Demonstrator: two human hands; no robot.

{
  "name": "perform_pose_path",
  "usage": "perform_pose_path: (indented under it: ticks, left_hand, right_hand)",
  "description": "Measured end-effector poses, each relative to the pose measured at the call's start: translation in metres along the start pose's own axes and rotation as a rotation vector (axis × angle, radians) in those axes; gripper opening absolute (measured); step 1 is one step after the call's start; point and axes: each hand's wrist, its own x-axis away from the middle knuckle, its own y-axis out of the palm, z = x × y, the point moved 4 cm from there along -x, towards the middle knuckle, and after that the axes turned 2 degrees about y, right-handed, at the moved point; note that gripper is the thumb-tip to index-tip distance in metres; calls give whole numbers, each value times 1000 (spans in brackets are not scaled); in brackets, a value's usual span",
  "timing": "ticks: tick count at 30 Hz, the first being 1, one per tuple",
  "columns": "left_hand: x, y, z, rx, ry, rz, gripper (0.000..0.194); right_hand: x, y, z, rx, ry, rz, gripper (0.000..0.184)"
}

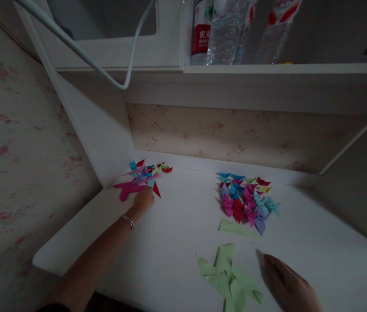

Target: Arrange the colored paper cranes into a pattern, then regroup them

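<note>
My left hand [144,198] reaches to the far left of the white desk, at the edge of a pile of folded coloured papers [144,173]. Its fingers are closed beside a magenta folded paper [129,189] and a red and teal piece [155,187]; what they grip is hidden. At lower right, my right hand [289,281] rests on its side, loosely open, with nothing visible in it. Left of it lies a large light-green paper pinwheel shape [230,277]. Behind that are a flat green folded strip [238,228] and a second group of small folded paper pieces [246,199].
The white desk [177,247] ends at a rounded left corner, against a floral wall. Overhead is a shelf [277,68] with several plastic bottles [225,32]. A white cable or lamp arm [82,50] hangs at upper left.
</note>
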Motion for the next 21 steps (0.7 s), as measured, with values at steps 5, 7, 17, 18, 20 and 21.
perform_pose_path:
  ticks: [5,7,17,18,20,21]
  left_hand:
    - [0,-10,5,-35,35,9,31]
    - [-3,-16,5,-39,30,25,32]
    - [6,-7,7,-43,36,10,26]
    - [7,-5,7,-42,36,5,25]
    - [7,-3,7,-35,26,-10,24]
    - [7,-3,6,-29,19,-18,23]
  right_hand:
    - [-2,-4,-7,-18,-3,31,37]
    - [-2,-2,-6,-13,-5,52,36]
    - [-2,0,-3,13,5,9,37]
    - [-2,-1,-4,5,8,10,37]
    - [-3,-3,-6,0,21,15,37]
    - [-3,-3,-7,-1,27,16,37]
